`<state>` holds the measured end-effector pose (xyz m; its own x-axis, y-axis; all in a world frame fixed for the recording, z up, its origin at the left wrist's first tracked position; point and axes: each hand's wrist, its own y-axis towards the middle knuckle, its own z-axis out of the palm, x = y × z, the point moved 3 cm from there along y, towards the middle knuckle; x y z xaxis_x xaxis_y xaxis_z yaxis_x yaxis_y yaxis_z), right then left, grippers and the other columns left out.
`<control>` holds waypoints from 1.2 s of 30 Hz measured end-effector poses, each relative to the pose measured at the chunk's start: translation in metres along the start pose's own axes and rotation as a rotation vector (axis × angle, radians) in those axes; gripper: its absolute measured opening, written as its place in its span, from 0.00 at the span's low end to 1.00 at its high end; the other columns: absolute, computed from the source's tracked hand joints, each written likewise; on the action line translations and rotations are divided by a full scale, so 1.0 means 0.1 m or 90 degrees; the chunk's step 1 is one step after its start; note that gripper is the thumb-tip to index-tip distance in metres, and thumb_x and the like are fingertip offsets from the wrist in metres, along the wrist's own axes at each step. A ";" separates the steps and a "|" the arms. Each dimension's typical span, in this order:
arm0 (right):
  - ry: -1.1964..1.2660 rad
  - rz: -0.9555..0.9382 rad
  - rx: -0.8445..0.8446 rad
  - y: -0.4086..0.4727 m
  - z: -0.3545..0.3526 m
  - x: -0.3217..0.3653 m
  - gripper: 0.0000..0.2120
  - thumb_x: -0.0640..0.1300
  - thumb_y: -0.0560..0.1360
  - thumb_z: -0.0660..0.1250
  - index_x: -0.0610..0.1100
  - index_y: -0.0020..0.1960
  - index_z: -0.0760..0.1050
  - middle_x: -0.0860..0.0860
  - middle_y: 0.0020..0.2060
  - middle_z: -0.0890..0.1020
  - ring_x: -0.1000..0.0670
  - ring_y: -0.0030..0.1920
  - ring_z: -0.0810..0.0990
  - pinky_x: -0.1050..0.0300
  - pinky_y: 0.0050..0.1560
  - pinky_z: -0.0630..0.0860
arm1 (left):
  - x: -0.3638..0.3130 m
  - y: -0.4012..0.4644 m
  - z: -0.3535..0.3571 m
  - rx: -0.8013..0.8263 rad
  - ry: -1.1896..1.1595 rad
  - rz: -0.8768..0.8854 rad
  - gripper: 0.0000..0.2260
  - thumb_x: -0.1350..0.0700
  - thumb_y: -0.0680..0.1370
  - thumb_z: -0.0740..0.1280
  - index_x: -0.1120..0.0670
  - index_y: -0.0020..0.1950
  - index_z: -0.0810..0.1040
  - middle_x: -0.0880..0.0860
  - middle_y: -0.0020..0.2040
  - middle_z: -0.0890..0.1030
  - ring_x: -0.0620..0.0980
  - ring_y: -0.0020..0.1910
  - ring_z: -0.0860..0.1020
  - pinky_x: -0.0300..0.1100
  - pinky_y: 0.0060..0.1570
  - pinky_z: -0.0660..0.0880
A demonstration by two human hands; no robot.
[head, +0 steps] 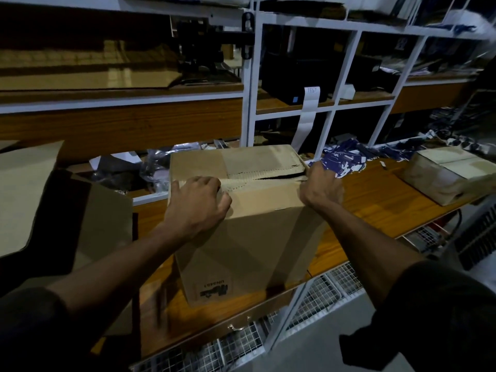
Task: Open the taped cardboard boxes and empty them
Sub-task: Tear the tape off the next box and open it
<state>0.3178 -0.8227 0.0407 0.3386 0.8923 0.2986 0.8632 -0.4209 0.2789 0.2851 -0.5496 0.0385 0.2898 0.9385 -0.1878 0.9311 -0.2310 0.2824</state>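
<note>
Your left hand (197, 204) curls its fingers into the top seam of the cardboard box (249, 237); your right hand (320, 187) grips the flap edge at the seam's other end.

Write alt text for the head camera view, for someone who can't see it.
Two bare hands work at the top seam of a tall cardboard box on a wooden bench: the left hand presses on the flaps, the right hand pulls at the seam's partly split right end. Another taped box sits far right.
</note>
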 end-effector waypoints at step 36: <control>0.136 -0.044 -0.142 0.18 0.05 0.01 0.08 0.41 0.77 0.66 0.43 0.55 0.80 0.43 0.53 0.80 0.42 0.56 0.76 0.45 0.57 0.73 | 0.12 0.41 0.10 0.030 -0.019 -0.007 0.34 0.35 0.74 0.50 0.49 0.76 0.65 0.55 0.71 0.70 0.55 0.69 0.68 0.65 0.71 0.58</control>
<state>0.3354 -0.8285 0.0411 0.1750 0.8752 0.4510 0.7700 -0.4071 0.4912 0.3288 -0.5507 0.0385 0.2850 0.9332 -0.2190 0.9436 -0.2329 0.2354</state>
